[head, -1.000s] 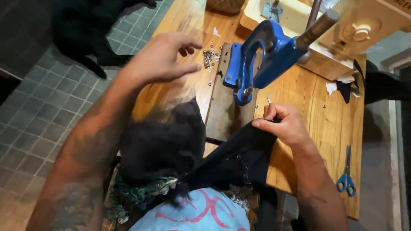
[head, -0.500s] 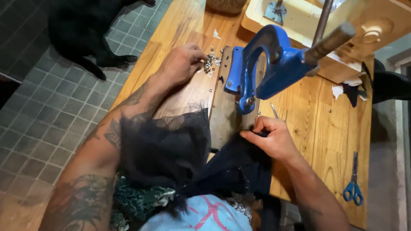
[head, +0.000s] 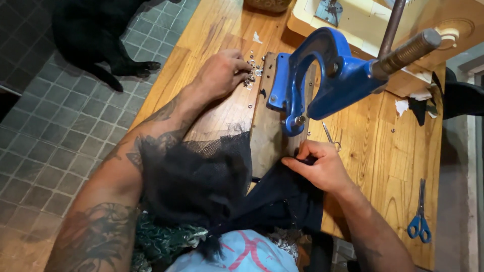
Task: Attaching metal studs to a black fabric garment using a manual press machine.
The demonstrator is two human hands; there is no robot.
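The left hand point(head: 219, 75) reaches across the wooden worktop point(head: 373, 166), its fingers point(head: 241, 63) curled into a small pile of metal eyelets point(head: 253, 70) beside the base of the blue hand press point(head: 322, 75); whether they actually grip one cannot be told. The right hand point(head: 322, 166) pinches the edge of the dark fabric point(head: 272, 196) just below the press's die, fingers clenched on the cloth. Black netting point(head: 201, 171) drapes over the left forearm. Blue-handled scissors point(head: 419, 214) lie well apart at the right, and small snips point(head: 330, 136) rest near the press.
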